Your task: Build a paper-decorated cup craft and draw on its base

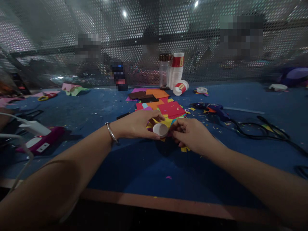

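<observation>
My left hand (pixel 139 124), with a silver bangle at its wrist, has its thumb and fingers curled around a white round piece (pixel 160 130). It looks like the base of a paper cup, and its pale disc faces me. My right hand (pixel 186 131) is closed in a pinch right beside the disc's right edge. What its fingertips hold, if anything, is hidden. Yellow paper scraps (pixel 184 149) show under the right hand. Just beyond both hands lies a pile of coloured paper, with a red sheet (pixel 173 109) on top.
A glue gun (pixel 214 108) with a black cord lies to the right. At the back stand a clear bottle (pixel 164 72) and stacked paper cups (pixel 176 72), with one cup (pixel 181 88) tipped over. A purple power strip (pixel 44 141) and yellow-red scissors (pixel 47 96) are on the left.
</observation>
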{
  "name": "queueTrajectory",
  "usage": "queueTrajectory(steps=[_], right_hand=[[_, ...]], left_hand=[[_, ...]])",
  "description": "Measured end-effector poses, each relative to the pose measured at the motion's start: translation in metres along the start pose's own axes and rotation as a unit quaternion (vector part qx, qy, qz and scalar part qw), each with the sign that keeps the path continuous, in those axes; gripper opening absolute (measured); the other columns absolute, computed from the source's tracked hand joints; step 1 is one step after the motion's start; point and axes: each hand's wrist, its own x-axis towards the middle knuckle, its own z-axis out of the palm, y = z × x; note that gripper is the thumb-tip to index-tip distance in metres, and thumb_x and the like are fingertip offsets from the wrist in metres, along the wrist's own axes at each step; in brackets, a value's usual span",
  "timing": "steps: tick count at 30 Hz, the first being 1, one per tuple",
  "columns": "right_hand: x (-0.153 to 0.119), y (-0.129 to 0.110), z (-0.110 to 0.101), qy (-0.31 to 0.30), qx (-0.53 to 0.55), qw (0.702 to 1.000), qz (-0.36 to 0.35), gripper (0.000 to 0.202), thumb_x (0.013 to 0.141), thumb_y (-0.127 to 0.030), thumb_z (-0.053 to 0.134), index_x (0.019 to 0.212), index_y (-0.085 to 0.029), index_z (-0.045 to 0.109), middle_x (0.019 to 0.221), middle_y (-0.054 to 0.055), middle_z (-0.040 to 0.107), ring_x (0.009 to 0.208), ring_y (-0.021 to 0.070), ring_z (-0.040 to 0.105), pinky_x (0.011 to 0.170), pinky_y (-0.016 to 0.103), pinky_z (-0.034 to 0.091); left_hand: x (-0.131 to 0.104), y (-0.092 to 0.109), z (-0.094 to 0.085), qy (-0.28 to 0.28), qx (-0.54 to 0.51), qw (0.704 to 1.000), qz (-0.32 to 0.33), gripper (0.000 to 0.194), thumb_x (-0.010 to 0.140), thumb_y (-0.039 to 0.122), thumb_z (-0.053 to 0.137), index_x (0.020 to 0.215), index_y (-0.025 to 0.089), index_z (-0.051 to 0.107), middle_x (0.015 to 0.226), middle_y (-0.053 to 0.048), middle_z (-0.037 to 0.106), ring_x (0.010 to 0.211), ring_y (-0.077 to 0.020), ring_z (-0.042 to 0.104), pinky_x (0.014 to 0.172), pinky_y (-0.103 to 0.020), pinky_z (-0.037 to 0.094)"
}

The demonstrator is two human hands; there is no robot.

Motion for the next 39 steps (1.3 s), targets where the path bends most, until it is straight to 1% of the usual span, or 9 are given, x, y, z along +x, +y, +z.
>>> queueTrajectory(steps=[3, 7, 10, 14, 19, 22, 29, 36, 39], right_hand=[[-0.001, 0.0, 0.0, 0.001, -0.011, 1.0, -0.008, 0.01, 0.08, -0.012, 0.059, 0.083, -0.019, 0.065, 0.062, -0.002, 0.065, 0.05, 0.0112, 0.062, 0.046, 0.021, 0.052], [-0.002, 0.001, -0.001, 0.009, -0.035, 0.999, -0.031, 0.005, 0.082, -0.016, 0.059, 0.08, -0.019, 0.062, 0.067, 0.0, 0.066, 0.053, 0.0118, 0.063, 0.048, 0.021, 0.05], [-0.003, 0.002, -0.003, 0.014, -0.066, 0.997, -0.044, 0.005, 0.083, -0.019, 0.058, 0.082, -0.019, 0.063, 0.069, 0.001, 0.067, 0.056, 0.0133, 0.064, 0.049, 0.023, 0.049], [-0.004, 0.0, -0.007, 0.035, -0.088, 0.994, -0.052, 0.007, 0.084, -0.02, 0.057, 0.084, -0.019, 0.064, 0.071, 0.002, 0.067, 0.057, 0.0142, 0.064, 0.052, 0.025, 0.048], [-0.006, -0.002, -0.013, 0.069, -0.087, 0.992, -0.063, 0.008, 0.083, -0.023, 0.058, 0.085, -0.019, 0.065, 0.071, 0.002, 0.068, 0.058, 0.014, 0.062, 0.054, 0.026, 0.047], [-0.006, -0.002, -0.017, 0.086, -0.087, 0.989, -0.082, 0.009, 0.082, -0.024, 0.058, 0.083, -0.019, 0.065, 0.07, 0.002, 0.068, 0.059, 0.014, 0.062, 0.055, 0.026, 0.046], [-0.006, -0.001, -0.02, 0.11, -0.088, 0.984, -0.108, 0.008, 0.081, -0.024, 0.059, 0.079, -0.019, 0.066, 0.067, 0.001, 0.067, 0.057, 0.0132, 0.058, 0.055, 0.025, 0.043], [-0.007, -0.004, -0.022, 0.102, -0.104, 0.983, -0.107, 0.007, 0.082, -0.022, 0.059, 0.079, -0.019, 0.064, 0.068, 0.001, 0.068, 0.058, 0.0129, 0.058, 0.055, 0.026, 0.042], [-0.007, -0.004, -0.023, 0.098, -0.102, 0.983, -0.115, 0.007, 0.082, -0.022, 0.059, 0.079, -0.019, 0.064, 0.067, 0.001, 0.067, 0.056, 0.0124, 0.056, 0.055, 0.026, 0.041]], left_hand=[[0.0, -0.009, -0.008, 0.037, 0.023, 0.999, -0.03, 0.049, 0.081, 0.045, 0.067, 0.121, 0.019, 0.059, 0.123, -0.01, 0.068, 0.101, -0.0215, 0.066, 0.084, -0.03, 0.05], [0.003, -0.027, -0.015, 0.09, 0.088, 0.987, -0.103, 0.03, 0.086, 0.037, 0.056, 0.106, 0.017, 0.065, 0.107, -0.008, 0.072, 0.092, -0.0205, 0.066, 0.08, -0.03, 0.048], [0.005, -0.033, -0.015, 0.089, 0.147, 0.976, -0.134, 0.023, 0.084, 0.035, 0.056, 0.097, 0.018, 0.066, 0.096, -0.006, 0.073, 0.084, -0.0197, 0.065, 0.074, -0.029, 0.045], [0.007, -0.029, -0.008, 0.077, 0.154, 0.974, -0.148, 0.023, 0.082, 0.038, 0.057, 0.086, 0.018, 0.067, 0.085, -0.005, 0.072, 0.075, -0.0191, 0.063, 0.066, -0.028, 0.041], [0.012, -0.028, 0.001, 0.087, 0.125, 0.975, -0.162, 0.026, 0.08, 0.046, 0.062, 0.08, 0.02, 0.065, 0.08, -0.003, 0.072, 0.07, -0.0179, 0.062, 0.059, -0.027, 0.039], [0.017, -0.03, 0.002, 0.078, 0.088, 0.977, -0.178, 0.03, 0.077, 0.049, 0.066, 0.078, 0.019, 0.066, 0.075, -0.003, 0.07, 0.067, -0.0176, 0.059, 0.058, -0.027, 0.038], [0.026, -0.036, 0.0, 0.063, 0.0, 0.981, -0.186, 0.018, 0.069, 0.036, 0.071, 0.069, 0.018, 0.066, 0.067, 0.0, 0.066, 0.064, -0.0154, 0.058, 0.058, -0.026, 0.04], [0.022, -0.033, -0.008, 0.069, -0.077, 0.978, -0.184, 0.013, 0.072, 0.029, 0.066, 0.067, 0.018, 0.06, 0.061, 0.002, 0.063, 0.061, -0.0135, 0.06, 0.06, -0.025, 0.044], [0.019, -0.029, -0.007, 0.066, -0.136, 0.969, -0.195, 0.011, 0.076, 0.026, 0.063, 0.073, 0.019, 0.055, 0.06, 0.002, 0.063, 0.058, -0.0136, 0.063, 0.055, -0.025, 0.044]])
